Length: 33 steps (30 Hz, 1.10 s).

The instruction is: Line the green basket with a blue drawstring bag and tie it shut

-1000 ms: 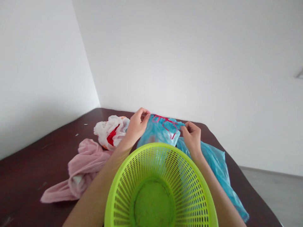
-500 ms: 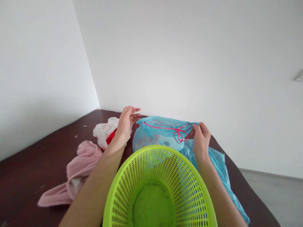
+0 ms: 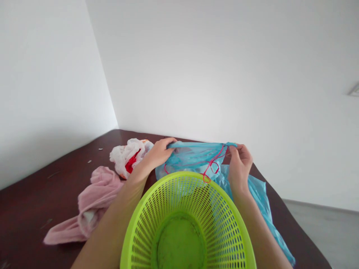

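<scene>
Blue plastic bag (image 3: 196, 158) with a red drawstring (image 3: 211, 164) sits in the middle of the frame, lifted just beyond the far rim of the green basket (image 3: 185, 220) and stretched between both hands. The left hand (image 3: 158, 153) is closed on the bag's top edge at its left end; the right hand (image 3: 239, 160) pinches the same edge at its right end, close to where the drawstring hangs in loops. The hands are well apart, so the top edge runs nearly straight between them, and the bag's mouth looks only slightly parted. The rest of the bag trails down the right side of the frame, over the dark bench (image 3: 33, 190).

Inside the basket nothing shows but its bare bottom. The bag is outside the basket, behind it, with the drawstring loops hanging just at its far rim.

Left of centre a white bag with red inside (image 3: 129, 158) lies crumpled on the bench, and nearer the lower left lies a pink cloth (image 3: 92, 201), touching neither hand.
</scene>
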Motion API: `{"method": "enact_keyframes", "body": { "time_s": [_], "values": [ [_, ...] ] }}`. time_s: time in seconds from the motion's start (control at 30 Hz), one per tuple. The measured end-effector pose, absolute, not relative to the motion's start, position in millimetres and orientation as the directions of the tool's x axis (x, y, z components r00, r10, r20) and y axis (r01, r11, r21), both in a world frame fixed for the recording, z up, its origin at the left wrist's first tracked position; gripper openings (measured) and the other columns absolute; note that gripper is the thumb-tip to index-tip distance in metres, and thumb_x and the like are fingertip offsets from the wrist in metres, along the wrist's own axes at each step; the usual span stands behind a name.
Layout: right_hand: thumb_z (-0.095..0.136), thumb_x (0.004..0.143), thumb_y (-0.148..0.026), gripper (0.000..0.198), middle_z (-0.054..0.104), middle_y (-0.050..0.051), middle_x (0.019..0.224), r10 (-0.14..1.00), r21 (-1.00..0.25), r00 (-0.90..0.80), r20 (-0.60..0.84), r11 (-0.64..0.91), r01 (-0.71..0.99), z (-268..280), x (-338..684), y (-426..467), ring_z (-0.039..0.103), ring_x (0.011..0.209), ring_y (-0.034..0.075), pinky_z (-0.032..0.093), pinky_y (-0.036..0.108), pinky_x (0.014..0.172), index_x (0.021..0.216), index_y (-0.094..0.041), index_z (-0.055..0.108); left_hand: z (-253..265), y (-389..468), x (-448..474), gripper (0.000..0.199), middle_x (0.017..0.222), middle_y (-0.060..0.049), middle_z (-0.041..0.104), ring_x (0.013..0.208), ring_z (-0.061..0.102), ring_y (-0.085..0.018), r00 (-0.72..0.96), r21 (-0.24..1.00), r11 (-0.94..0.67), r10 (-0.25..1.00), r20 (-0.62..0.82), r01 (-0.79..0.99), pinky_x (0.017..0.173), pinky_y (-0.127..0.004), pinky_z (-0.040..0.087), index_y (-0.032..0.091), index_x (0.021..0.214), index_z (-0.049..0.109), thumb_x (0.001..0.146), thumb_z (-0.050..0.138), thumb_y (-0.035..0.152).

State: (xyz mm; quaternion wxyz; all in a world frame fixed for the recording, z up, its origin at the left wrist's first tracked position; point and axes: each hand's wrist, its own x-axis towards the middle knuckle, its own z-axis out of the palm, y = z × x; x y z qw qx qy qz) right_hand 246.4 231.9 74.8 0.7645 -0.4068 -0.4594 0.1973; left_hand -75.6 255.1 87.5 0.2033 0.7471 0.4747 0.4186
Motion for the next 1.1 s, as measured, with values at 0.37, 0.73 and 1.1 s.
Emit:
{"method": "enact_keyframes", "body": {
  "time_s": [0.37, 0.73, 1.1],
  "values": [
    [0.084, 0.098, -0.052, 0.033, 0.065, -0.004, 0.083, 0.531, -0.776, 0.691, 0.49, 0.626, 0.069, 64, 264, 247, 0.06, 0.069, 0.014, 0.049, 0.029, 0.069, 0.095, -0.025, 0.064, 72, 263, -124, 0.051, 0.123, -0.01, 0.088, 0.108, 0.082, -0.031, -0.034, 0.615, -0.24, 0.916, 0.399, 0.751, 0.093, -0.04, 0.062, 0.024, 0.121, 0.083, 0.077, 0.066, 0.003],
    [0.07, 0.119, -0.048, 0.031, 0.088, 0.007, 0.11, 0.695, -0.694, -0.006, 0.719, 0.717, -0.068, 92, 233, 196, 0.084, 0.096, 0.023, 0.066, 0.041, 0.094, 0.104, -0.026, 0.086, 107, 236, -84, 0.024, 0.083, -0.003, 0.081, 0.073, 0.074, -0.024, 0.138, 0.932, -0.216, 0.974, 0.182, 0.291, 0.067, -0.031, 0.058, 0.025, 0.101, 0.081, 0.083, 0.068, 0.033],
    [0.053, 0.118, -0.081, 0.065, 0.087, 0.01, 0.146, 0.758, -0.969, -0.61, 0.23, 0.237, -0.071, 70, 229, 213, 0.079, 0.147, 0.033, 0.055, 0.057, 0.136, 0.131, -0.032, 0.092, 104, 230, -49, 0.032, 0.1, -0.006, 0.089, 0.078, 0.078, -0.022, 0.139, 0.983, -0.181, 0.973, 0.182, -0.024, 0.059, -0.028, 0.055, 0.027, 0.122, 0.089, 0.093, 0.081, 0.038]
  ]
}}
